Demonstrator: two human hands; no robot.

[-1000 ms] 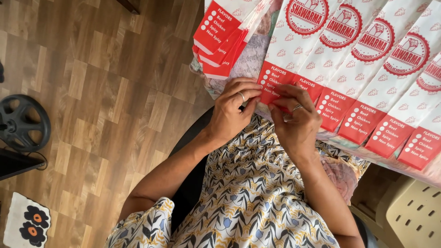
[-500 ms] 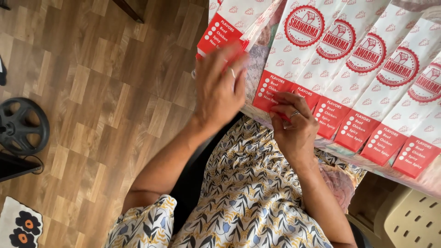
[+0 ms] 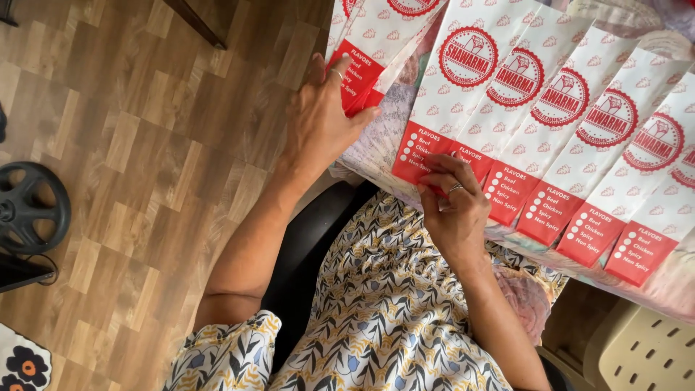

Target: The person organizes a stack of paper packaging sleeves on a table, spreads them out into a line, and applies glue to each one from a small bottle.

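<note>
**Red-and-white paper sleeves fanned along the tabletop edge**

Paper sleeves lie in an overlapping row (image 3: 550,137) across the tabletop (image 3: 376,145), each one offset from its neighbour so the red bottom panel stays exposed. Judged from that stagger, the layout lets a single sleeve be picked by its lower edge without disturbing the rest.

Right hand (image 3: 452,213): fingertips pinched on the red lower corner of the nearest sleeve (image 3: 434,116), at the table edge just above the lap. Grip is light, thumb and forefinger only, probably because the paper is thin and creases easily.

Left hand (image 3: 322,119): fingers spread and flat, pressing on a separate stack of sleeves (image 3: 362,54) at the left end of the tabletop. Not closed around anything; it looks to be steadying the pile.

Sleeve appearance: long, narrow, flat; white body dotted with small red motifs, a round red seal in the upper part, a solid red panel with white dots and lettering at the bottom.

Wood-pattern floor (image 3: 123,145) lies below; floral dress (image 3: 384,311) fills the lap.
</note>
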